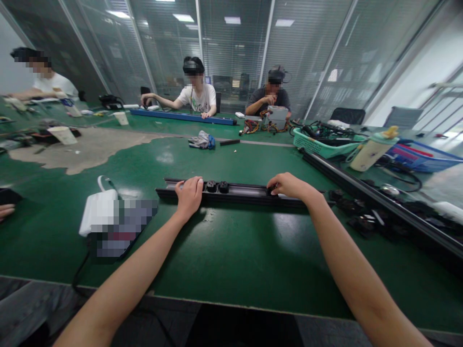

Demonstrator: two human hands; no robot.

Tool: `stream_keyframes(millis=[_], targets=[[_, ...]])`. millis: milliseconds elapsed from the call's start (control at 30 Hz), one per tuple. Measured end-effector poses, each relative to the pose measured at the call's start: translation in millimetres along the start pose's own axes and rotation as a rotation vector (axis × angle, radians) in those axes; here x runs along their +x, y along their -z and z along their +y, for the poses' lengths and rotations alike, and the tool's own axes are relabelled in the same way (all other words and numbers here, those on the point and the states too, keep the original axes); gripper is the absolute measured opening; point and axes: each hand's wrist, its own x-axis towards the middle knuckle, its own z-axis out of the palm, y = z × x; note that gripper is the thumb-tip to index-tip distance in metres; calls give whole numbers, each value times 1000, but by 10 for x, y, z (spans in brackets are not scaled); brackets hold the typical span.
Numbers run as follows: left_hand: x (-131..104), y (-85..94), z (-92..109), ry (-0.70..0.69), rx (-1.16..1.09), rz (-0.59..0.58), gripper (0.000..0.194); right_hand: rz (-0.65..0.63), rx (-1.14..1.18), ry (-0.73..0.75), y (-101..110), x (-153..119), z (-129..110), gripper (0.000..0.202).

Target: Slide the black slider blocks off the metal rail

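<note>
At the near edge of the green table (pixel 224 260) the mat lies bare between the forearms; just beyond, the left hand (pixel 188 196) lies flat, fingers released, on a long black socket rail (pixel 238 193); the right hand (pixel 289 185) pinches a black module at the track. Two socket modules (pixel 217 186) sit seated, loose black modules (pixel 361 221) wait at right; a second rail (pixel 379 202) and a teal basket (pixel 318 142) crowd that side; farther off, open mat, then co-workers.
</note>
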Motion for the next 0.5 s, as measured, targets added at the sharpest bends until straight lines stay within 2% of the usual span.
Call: stream_keyframes(millis=[500], targets=[[1,2,-7,-1,-12,-4,47,-13,4,-36,19,-7,121,31]])
